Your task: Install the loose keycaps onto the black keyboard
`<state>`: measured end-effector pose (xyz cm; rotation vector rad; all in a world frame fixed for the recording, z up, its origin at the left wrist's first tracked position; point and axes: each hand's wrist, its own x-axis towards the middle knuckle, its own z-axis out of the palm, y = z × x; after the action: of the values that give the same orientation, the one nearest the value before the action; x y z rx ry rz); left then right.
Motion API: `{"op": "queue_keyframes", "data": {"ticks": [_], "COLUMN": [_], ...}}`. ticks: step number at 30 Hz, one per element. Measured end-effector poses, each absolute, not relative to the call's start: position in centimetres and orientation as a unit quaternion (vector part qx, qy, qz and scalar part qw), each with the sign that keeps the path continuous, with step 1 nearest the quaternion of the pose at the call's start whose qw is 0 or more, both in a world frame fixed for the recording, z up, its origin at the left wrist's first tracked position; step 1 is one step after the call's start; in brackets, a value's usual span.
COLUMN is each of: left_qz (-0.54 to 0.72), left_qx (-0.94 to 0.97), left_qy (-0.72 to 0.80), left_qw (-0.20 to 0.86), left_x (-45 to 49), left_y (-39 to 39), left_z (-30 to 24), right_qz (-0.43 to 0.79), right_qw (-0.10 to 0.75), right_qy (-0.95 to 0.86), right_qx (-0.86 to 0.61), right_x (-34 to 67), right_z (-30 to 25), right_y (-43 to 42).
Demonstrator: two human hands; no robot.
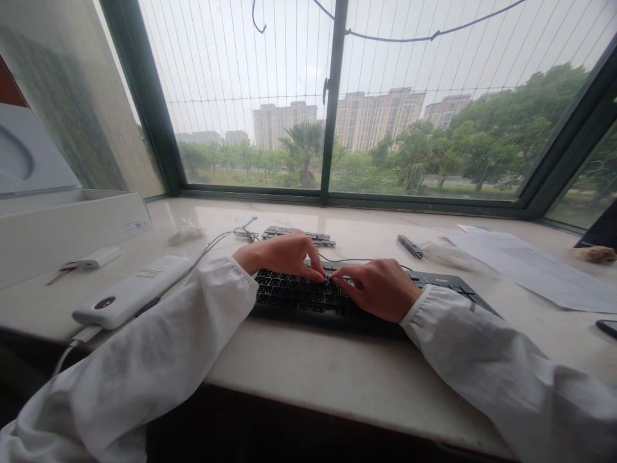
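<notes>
Working at the black keyboard [289,297], we have both hands on it, knuckles raised and fingertips meeting over 1 spot in its far rows. The left hand [284,254] is drawn narrow, thumb and forefinger nipped together on the keys. The right hand [378,288] mirrors it, its fingers pinched close and pointing toward the left hand's tips, so the 2 pinches nearly touch. Whether a loose cap sits between any of those fingers we cannot tell.

The keyboard lies directly under both palms on the pale sill [313,379], its long axis running from left to right across us. Its right end reaches out past the right wrist. The spot being worked lies between the 2 hands, and neither is clearly nearer to it.

Just beyond the left hand's knuckles lies a dark strip of keys [299,235], parallel to the keyboard and apart from it. A slim black tool [411,247] rests beyond the right hand. Well out to the left of the left sleeve sits a white power bank [132,290], and off to the right of the right hand lie sheets of paper [530,267].
</notes>
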<state>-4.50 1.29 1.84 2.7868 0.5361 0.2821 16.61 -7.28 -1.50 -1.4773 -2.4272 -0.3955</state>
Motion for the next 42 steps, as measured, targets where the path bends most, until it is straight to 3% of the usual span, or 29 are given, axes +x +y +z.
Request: {"op": "queue_keyframes", "data": {"ticks": [42], "left_qz": [0.1], "left_qx": [0.919], "left_qy": [0.291], "left_qw": [0.247], "left_x": [-4.5], "left_y": [1.71], "left_z": [1.6], "right_qz": [-0.122], "right_qw": [0.124], "right_qy": [-0.862], "right_qx": [-0.476], "right_x": [16.78], "right_z": [-1.25], "right_y": [-7.42]}}
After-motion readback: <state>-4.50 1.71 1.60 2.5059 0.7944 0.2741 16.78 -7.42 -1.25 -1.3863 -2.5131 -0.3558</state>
